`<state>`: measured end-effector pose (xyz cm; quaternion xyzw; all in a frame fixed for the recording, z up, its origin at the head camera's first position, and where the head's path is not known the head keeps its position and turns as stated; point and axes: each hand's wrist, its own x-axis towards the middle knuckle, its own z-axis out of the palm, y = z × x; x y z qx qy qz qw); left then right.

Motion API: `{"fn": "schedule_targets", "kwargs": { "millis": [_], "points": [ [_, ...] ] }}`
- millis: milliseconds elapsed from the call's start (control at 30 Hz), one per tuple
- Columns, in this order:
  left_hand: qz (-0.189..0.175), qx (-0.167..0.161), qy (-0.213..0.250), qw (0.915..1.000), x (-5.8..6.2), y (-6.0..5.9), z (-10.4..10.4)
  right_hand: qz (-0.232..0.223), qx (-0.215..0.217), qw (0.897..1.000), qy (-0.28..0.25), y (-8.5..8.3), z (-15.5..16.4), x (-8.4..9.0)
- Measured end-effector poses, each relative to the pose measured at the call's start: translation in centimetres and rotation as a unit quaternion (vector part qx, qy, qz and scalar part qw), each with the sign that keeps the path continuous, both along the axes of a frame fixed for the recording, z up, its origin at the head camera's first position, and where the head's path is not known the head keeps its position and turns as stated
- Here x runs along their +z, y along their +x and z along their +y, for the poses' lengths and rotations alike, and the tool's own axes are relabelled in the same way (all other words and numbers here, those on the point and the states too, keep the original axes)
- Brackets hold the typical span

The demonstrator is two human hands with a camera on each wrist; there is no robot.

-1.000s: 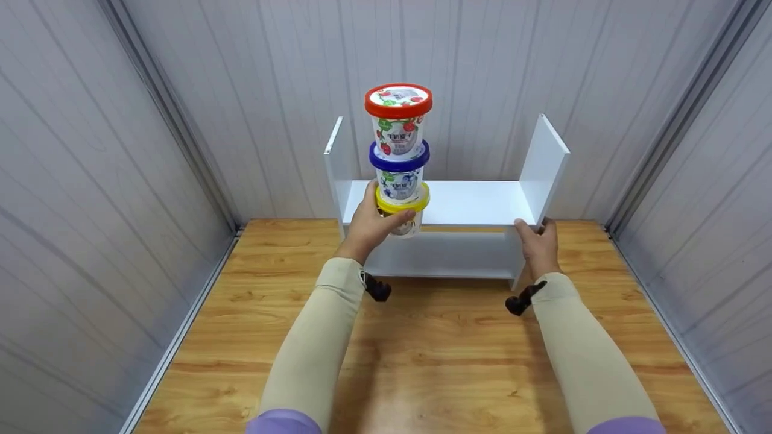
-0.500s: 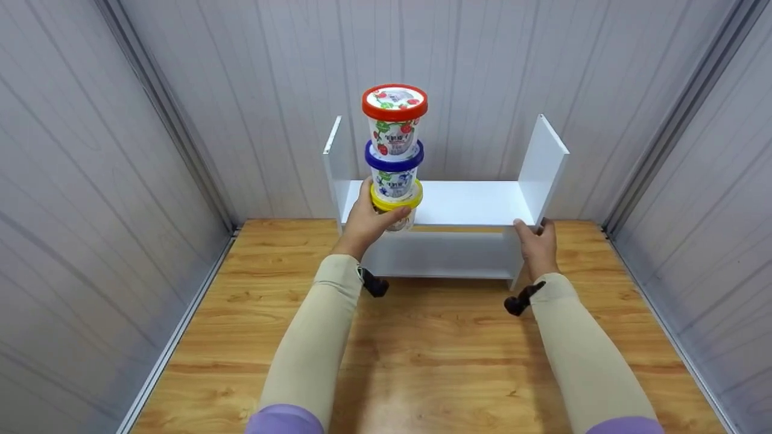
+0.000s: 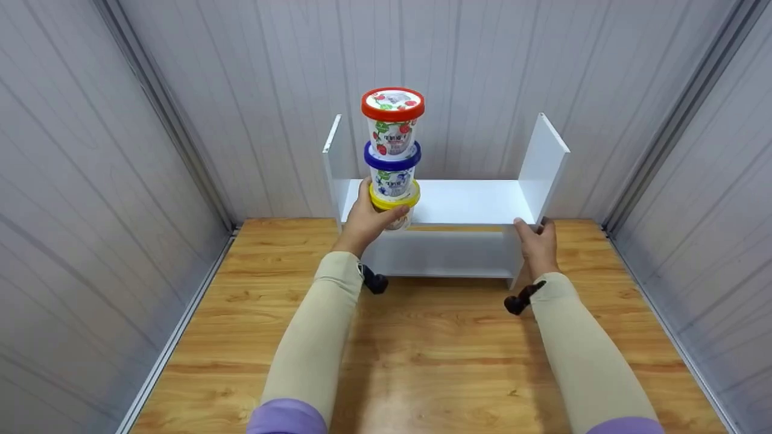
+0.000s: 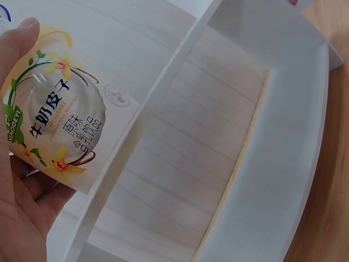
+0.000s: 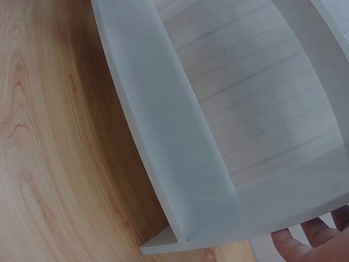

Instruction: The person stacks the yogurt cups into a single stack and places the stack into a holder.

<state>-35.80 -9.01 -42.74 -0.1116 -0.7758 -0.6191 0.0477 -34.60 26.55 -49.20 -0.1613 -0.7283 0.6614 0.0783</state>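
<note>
My left hand [image 3: 365, 222] grips the lowest of three stacked tubs, a white milk-drink tub with a yellow lid [image 4: 57, 117]. Its thumb lies across the front of that tub. A blue-lidded tub [image 3: 392, 181] stands on it, topped by a red-lidded tub [image 3: 393, 135] with strawberries printed on it. The stack is upright at the left part of a white two-tier shelf [image 3: 470, 202]. Whether the bottom tub touches the upper board cannot be seen. My right hand [image 3: 538, 248] holds the shelf's right side, thumb on the front edge, fingers behind the panel.
The shelf has raised side panels [image 3: 544, 169] at both ends and a lower board [image 3: 443, 256]. It stands on a wood-grain surface [image 3: 434, 349]. Pale panelled walls [image 3: 265, 96] close in the back and both sides.
My left hand and the tub stack have shifted slightly to the left, with the red-lidded top a little lower in the head view. The right hand stays on the shelf side.
</note>
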Motion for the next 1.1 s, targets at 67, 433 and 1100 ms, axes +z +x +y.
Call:
{"fn": "schedule_targets", "kwargs": {
  "millis": [67,433,1100],
  "points": [
    [-0.005,0.001,0.007,1.0000,-0.1,-0.1,-0.1,0.004,0.002,1.000,0.003,0.1,-0.2,0.1],
    [-0.025,0.007,0.018,0.9995,-0.3,-0.7,-0.2,0.005,0.009,1.000,0.007,0.7,-0.5,0.1],
    [-0.045,0.048,0.016,0.9977,0.6,-2.0,0.2,0.014,-0.003,1.000,0.014,0.8,-1.2,0.6]
  ]
}}
